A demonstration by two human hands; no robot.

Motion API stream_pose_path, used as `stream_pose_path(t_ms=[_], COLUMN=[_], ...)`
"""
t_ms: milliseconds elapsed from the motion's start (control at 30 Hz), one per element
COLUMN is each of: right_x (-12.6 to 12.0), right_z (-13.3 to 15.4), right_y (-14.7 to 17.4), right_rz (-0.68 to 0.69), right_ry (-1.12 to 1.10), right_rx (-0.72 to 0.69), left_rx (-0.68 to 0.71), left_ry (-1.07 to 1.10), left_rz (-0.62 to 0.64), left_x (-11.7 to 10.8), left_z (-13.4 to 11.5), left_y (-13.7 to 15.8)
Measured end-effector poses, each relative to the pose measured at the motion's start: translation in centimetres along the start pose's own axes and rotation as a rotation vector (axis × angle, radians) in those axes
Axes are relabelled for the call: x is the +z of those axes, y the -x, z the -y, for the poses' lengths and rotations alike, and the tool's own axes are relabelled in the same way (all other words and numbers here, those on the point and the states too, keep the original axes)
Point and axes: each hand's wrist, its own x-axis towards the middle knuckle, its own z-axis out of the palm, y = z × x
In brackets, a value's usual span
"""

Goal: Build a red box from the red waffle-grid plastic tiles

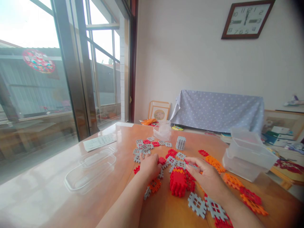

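Stack of red tiles (178, 184) stands between left hand (150, 165), grip unclear, and right hand (207, 173), thumb parted from fingers.

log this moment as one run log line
left hand: at red piece, grip unclear | right hand: at gray piece, grip unclear | red stack: on table, near side | gray stack: far side

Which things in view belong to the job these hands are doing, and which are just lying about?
Seem to belong:
- red stack
- gray stack
- gray pieces
- red pieces
- orange pieces
- perhaps plastic tubs, lids

Apparently just around:
- wall clock
- paper sheet
- spotted cloth
- picture frame
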Motion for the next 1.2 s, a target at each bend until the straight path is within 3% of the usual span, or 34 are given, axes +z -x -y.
stream_pose_path(t_ms=[267, 400, 600, 767, 967, 1200], right_x=[0.0, -0.2, -0.4, -0.4, -0.7, -0.6], right_z=[-0.1, 0.9, 1.5, 1.2, 1.6, 2.0], right_y=[0.0, 0.4, 0.8, 0.8, 0.8, 1.2], right_rz=[-0.051, -0.06, -0.018, 0.026, 0.049, 0.141], right_ry=[-0.002, -0.014, 0.051, 0.077, 0.055, 0.042], right_rx=[-0.023, -0.073, -0.229, -0.261, -0.204, -0.172], left_rx=[-0.028, 0.186, 0.424, 0.495, 0.455, 0.178], left_ry=[0.165, 0.414, 0.589, 0.68, 0.779, 0.981], left_rz=[-0.188, -0.267, -0.224, -0.137, -0.048, -0.11], left_x=[-0.4, -1.7, -3.8, -5.0, -5.2, -3.7], left_z=[-0.1, -1.3, -3.8, -5.3, -5.5, -4.3], left_y=[-0.4, 0.3, 2.6, 3.8, 4.3, 2.3])
